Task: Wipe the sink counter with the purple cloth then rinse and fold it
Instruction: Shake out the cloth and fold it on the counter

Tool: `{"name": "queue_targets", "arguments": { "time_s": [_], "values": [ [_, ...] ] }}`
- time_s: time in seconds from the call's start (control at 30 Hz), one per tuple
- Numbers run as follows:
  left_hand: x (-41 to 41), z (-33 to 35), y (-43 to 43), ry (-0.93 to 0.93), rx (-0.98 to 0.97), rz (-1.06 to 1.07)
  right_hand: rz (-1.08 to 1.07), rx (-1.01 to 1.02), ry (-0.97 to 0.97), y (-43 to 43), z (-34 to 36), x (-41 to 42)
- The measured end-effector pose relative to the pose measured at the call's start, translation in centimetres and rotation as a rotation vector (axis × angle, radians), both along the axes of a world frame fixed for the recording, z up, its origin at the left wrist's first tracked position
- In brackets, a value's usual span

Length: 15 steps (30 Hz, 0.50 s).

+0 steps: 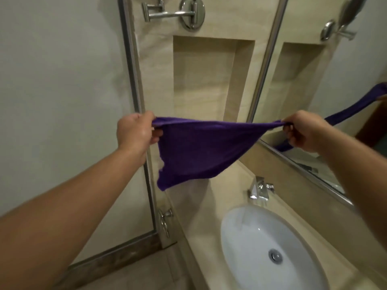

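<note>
Both arms were stretched forward, raised and spread wide. The left forearm (69, 201) ran in from about 8 o'clock, and the left hand (136, 130), near 9 o'clock, had its fingers curled (the back of it showing), pinching one corner of the purple cloth (199, 147). The right forearm (360, 185) came in from 4 o'clock. The right hand (301, 132), at 3 o'clock, gripped the opposite corner in curled fingers. The hands were level and well apart.
</note>
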<state>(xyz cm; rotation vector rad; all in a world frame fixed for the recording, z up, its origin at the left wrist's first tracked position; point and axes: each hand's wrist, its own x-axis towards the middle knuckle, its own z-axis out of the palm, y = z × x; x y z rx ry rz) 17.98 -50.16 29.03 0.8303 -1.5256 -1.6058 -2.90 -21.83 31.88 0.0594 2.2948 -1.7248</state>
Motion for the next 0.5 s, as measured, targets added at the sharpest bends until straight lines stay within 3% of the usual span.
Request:
{"name": "queue_targets", "arguments": {
  "time_s": [0.2, 0.33, 0.5],
  "values": [
    [6.7, -5.5, 4.8, -0.188, 0.258, -0.165, -0.005, 0.159, -0.109, 4.6, -5.7, 5.1],
    [8.9, -6.9, 5.9, -0.286, 0.284, -0.293, -0.004, 0.302, -0.058, 7.4, -5.9, 6.9],
    [8.3, -7.2, 5.6, -0.344, 0.267, -0.347, -0.033, 0.344, -0.028, 7.4, -6.0, 7.0]
  ]
}}
